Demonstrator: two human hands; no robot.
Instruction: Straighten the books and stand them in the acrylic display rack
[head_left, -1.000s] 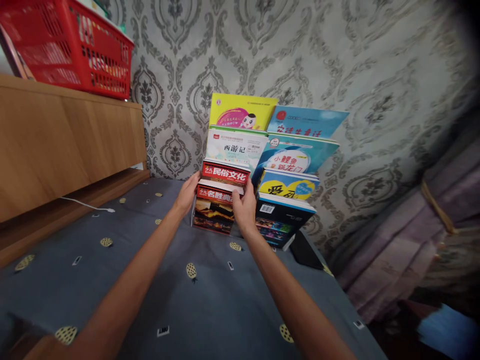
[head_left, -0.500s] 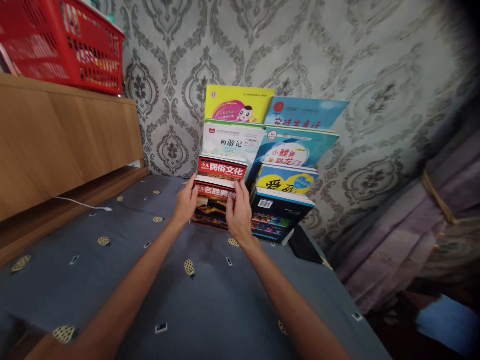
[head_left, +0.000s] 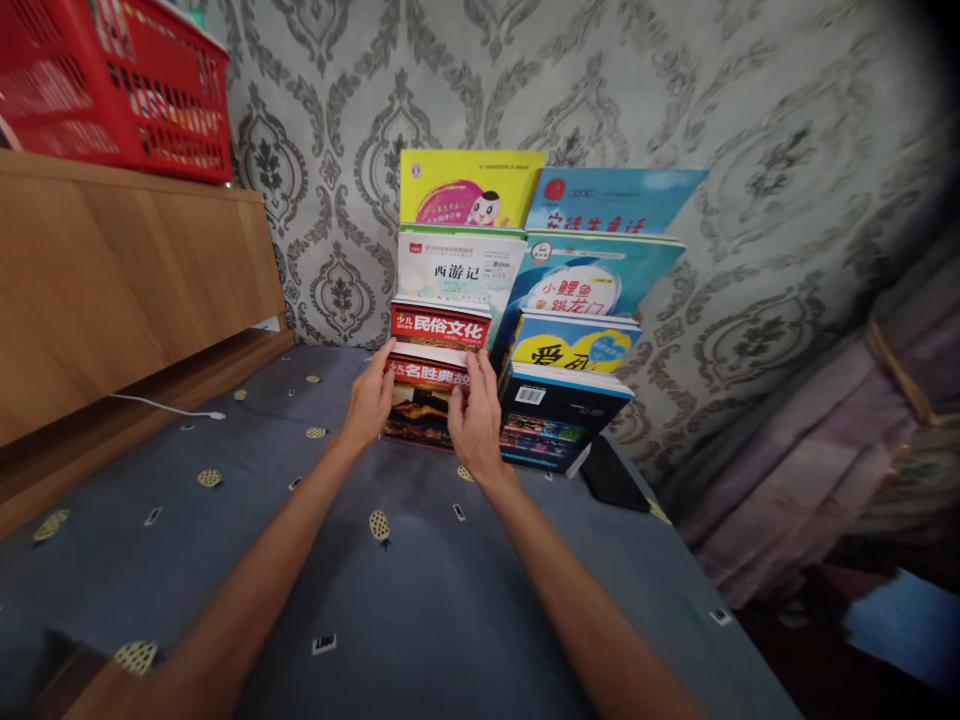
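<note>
My left hand (head_left: 369,398) grips the left edge of a dark book (head_left: 424,405) with a red title band, thumb in front. My right hand (head_left: 477,408) grips the same book at its right edge. The book stands upright at the front of the left row. Just behind it stands a red-topped book (head_left: 441,326), then a white book (head_left: 450,268) and a taller yellow book (head_left: 465,185). Alongside on the right are a black book (head_left: 551,425), a yellow-and-blue book (head_left: 574,342), a teal book (head_left: 600,270) and a blue book (head_left: 619,195).
A dark flat object (head_left: 611,478) lies right of the books on the blue patterned sheet (head_left: 420,600). At left is a wooden cabinet (head_left: 135,290) bearing a red basket (head_left: 161,110). A white cable (head_left: 165,406) trails from it. A curtain (head_left: 825,450) hangs at right.
The camera view has shifted slightly, so the books sit a little higher in the picture. Both hands stay on the same book, which shows no clear movement.
</note>
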